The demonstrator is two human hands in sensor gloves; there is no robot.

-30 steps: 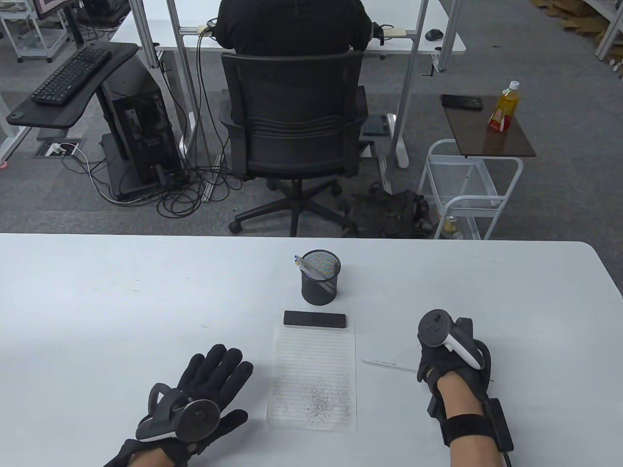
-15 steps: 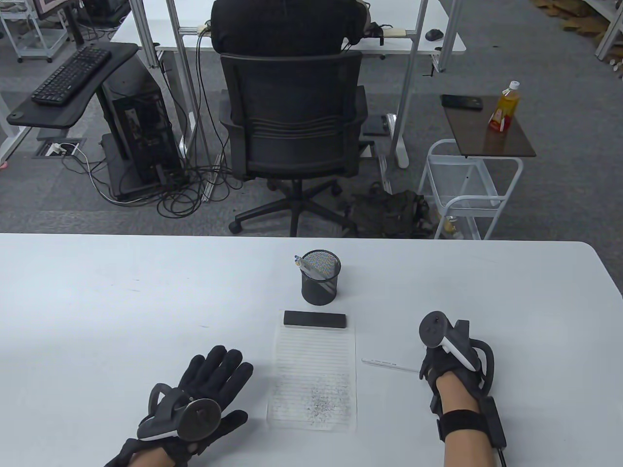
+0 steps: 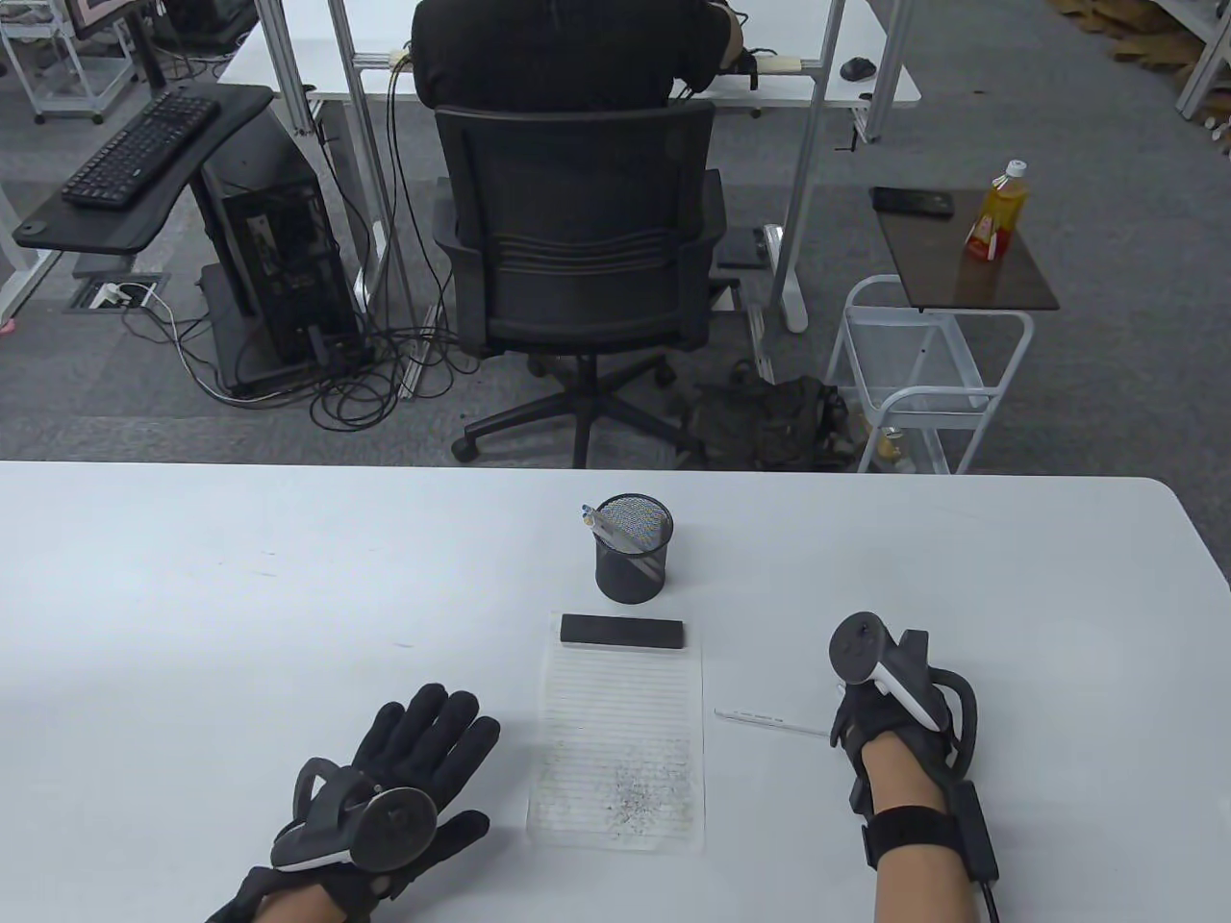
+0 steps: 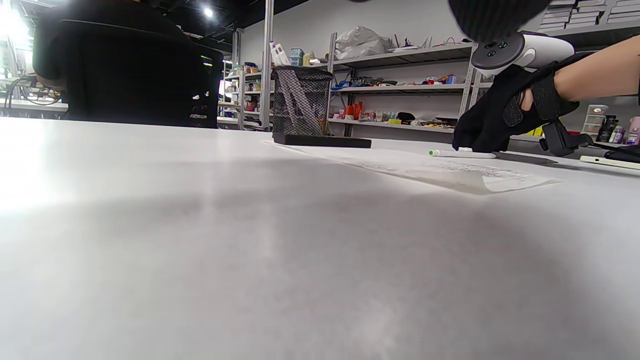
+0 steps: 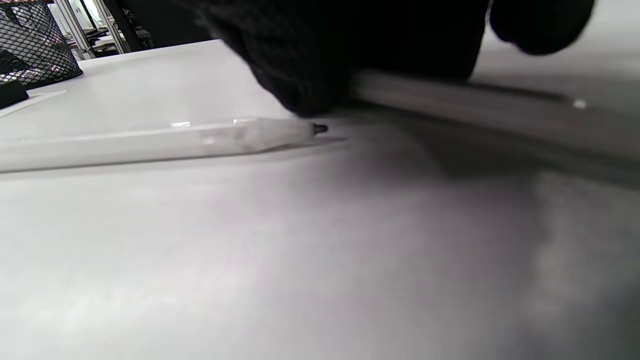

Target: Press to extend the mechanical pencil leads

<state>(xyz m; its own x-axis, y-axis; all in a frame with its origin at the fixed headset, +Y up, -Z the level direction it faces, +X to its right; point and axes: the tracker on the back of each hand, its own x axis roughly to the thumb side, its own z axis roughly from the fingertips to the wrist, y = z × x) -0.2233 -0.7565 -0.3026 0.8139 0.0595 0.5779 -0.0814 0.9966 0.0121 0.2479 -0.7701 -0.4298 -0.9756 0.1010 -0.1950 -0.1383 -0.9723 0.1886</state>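
A white mechanical pencil point(image 3: 767, 719) lies flat on the table, just right of the lined paper point(image 3: 615, 745). My right hand point(image 3: 866, 716) is curled over the pencil's right end, and its fingertips point(image 5: 305, 85) touch the pencil point(image 5: 150, 142) near its dark tip. Whether they pinch it is hidden. A second blurred pale rod point(image 5: 450, 97) lies under the same hand. My left hand point(image 3: 414, 760) rests flat on the table, left of the paper, with fingers spread and nothing in it. The right hand point(image 4: 492, 127) and the pencil point(image 4: 462, 154) also show in the left wrist view.
A black mesh pen cup point(image 3: 633, 550) with a pencil in it stands behind the paper. A black flat block point(image 3: 623, 632) lies on the paper's top edge. The table's far edge point(image 3: 577, 466) is beyond the cup, with an office chair behind it.
My right hand has settled slightly lower and closer to me over the pencil's end, and its tracker has tilted. The pencil and my left hand have not moved.
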